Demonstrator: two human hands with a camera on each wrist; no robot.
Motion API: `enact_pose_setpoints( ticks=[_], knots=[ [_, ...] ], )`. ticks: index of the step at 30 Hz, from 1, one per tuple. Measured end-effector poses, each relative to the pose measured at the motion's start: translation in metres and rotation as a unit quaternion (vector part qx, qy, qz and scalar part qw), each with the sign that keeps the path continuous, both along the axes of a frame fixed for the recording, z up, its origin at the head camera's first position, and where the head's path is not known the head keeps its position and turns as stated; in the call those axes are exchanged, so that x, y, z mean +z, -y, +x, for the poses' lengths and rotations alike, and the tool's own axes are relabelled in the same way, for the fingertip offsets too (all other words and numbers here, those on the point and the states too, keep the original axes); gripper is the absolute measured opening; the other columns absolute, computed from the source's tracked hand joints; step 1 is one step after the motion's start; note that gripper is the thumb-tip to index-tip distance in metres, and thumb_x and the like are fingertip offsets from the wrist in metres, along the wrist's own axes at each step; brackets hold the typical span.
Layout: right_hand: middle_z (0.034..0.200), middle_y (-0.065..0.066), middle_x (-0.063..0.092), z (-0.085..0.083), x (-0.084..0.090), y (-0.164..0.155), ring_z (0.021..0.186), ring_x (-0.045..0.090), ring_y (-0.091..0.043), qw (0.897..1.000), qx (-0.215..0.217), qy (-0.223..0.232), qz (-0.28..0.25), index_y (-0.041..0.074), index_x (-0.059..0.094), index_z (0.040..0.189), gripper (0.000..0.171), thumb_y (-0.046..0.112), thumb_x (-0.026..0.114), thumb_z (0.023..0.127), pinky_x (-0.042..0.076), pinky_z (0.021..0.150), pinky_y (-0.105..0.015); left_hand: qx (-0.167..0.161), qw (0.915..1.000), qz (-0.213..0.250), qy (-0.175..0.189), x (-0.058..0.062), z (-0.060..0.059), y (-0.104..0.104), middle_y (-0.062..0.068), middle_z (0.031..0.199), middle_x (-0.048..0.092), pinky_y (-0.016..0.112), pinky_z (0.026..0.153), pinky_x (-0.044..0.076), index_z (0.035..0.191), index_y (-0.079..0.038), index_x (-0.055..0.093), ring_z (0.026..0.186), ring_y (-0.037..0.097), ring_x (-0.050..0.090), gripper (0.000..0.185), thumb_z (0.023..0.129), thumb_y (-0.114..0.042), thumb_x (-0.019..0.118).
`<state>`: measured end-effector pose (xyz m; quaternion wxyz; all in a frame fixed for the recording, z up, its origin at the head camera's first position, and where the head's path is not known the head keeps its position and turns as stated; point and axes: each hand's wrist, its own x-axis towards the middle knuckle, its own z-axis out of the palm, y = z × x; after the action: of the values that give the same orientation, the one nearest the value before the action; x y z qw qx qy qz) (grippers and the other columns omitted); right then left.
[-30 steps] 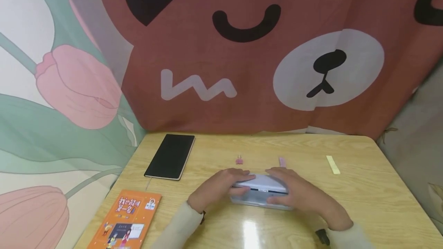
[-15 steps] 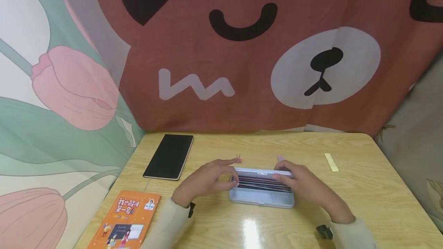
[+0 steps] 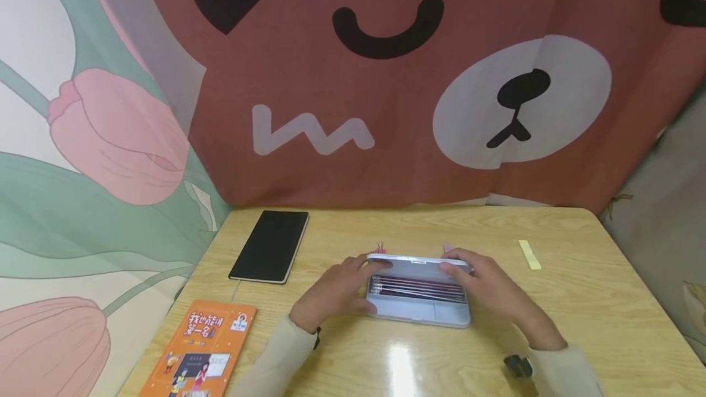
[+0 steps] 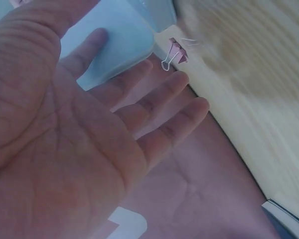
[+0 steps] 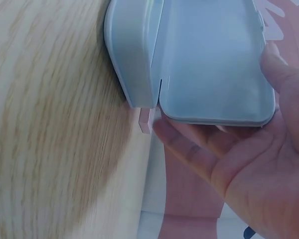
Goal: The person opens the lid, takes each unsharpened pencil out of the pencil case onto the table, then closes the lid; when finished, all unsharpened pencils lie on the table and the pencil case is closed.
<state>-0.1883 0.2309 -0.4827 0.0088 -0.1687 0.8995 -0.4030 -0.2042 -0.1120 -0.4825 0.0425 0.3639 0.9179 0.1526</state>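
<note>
A pale blue pencil case [image 3: 408, 311] lies on the table before me, its lid [image 3: 413, 268] raised along the far side. Several dark pencils [image 3: 421, 288] fill the rear of the tray. My right hand [image 3: 488, 283] holds the lid's right end, thumb over the edge and fingers behind, as the right wrist view also shows. At the left end, my left hand [image 3: 331, 291] touches the case with fingers extended. One fingertip [image 4: 97, 37] lies against the pale blue surface in the left wrist view, and the other fingers spread beside it.
Behind the case are a pink binder clip [image 4: 178, 51] and a small pinkish-purple block [image 5: 145, 120]. A yellow strip [image 3: 529, 255] lies at right. At left are a black notebook [image 3: 270, 245] and an orange book [image 3: 198, 348]. A printed cloth hangs beyond the table [image 3: 595, 311].
The case was closed under both hands. Its lid has swung up and back, bringing the pencils into view. The left hand drew away leftward, then came back to the case's left end.
</note>
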Motion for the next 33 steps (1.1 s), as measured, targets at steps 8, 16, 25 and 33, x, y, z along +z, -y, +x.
enact_pose_setpoints(
  ticks=[8, 16, 25, 33],
  knots=[
    [0.135, -0.011, 0.064, 0.004, 0.013, 0.014, 0.127, 0.06, -0.035, 0.981, -0.101, -0.164, 0.02, 0.008, 0.065, 0.132, 0.039, 0.032, 0.08, 0.104, 0.053, 0.104, -0.061, 0.034, 0.999, 0.011, 0.026, -0.002, -0.004, 0.001, 0.016, 0.171, 0.047, 0.058, 0.114, 0.053, 0.177, -0.035, 0.025, 0.143, 0.037, 0.059, 0.118, 0.084, -0.041, 0.098],
    [0.097, 0.006, 0.072, 0.005, -0.008, 0.036, 0.091, 0.067, -0.016, 0.949, 0.041, -0.274, 0.154, 0.017, 0.08, 0.102, 0.014, 0.016, 0.09, 0.092, 0.059, 0.082, -0.042, 0.046, 0.9979, 0.021, 0.042, -0.004, -0.005, 0.005, 0.016, 0.179, 0.036, 0.059, 0.121, 0.047, 0.178, -0.028, 0.023, 0.152, 0.039, 0.05, 0.121, 0.084, -0.041, 0.097],
    [0.094, 0.006, 0.07, 0.008, -0.034, 0.035, 0.09, 0.064, -0.016, 0.94, 0.071, -0.287, 0.171, 0.015, 0.084, 0.106, 0.023, 0.008, 0.093, 0.086, 0.056, 0.08, -0.04, 0.043, 0.9972, 0.034, 0.051, -0.003, -0.005, 0.004, 0.014, 0.18, 0.034, 0.061, 0.121, 0.046, 0.178, -0.02, 0.024, 0.153, 0.04, 0.049, 0.122, 0.082, -0.04, 0.096],
    [0.093, 0.006, 0.07, 0.012, -0.027, 0.039, 0.089, 0.062, -0.016, 0.939, 0.069, -0.261, 0.211, 0.016, 0.082, 0.099, 0.018, 0.008, 0.092, 0.086, 0.053, 0.076, -0.035, 0.038, 0.9979, 0.031, 0.044, -0.003, -0.004, 0.004, 0.015, 0.179, 0.035, 0.06, 0.122, 0.046, 0.178, -0.018, 0.024, 0.153, 0.04, 0.049, 0.123, 0.081, -0.039, 0.097]
  ],
)
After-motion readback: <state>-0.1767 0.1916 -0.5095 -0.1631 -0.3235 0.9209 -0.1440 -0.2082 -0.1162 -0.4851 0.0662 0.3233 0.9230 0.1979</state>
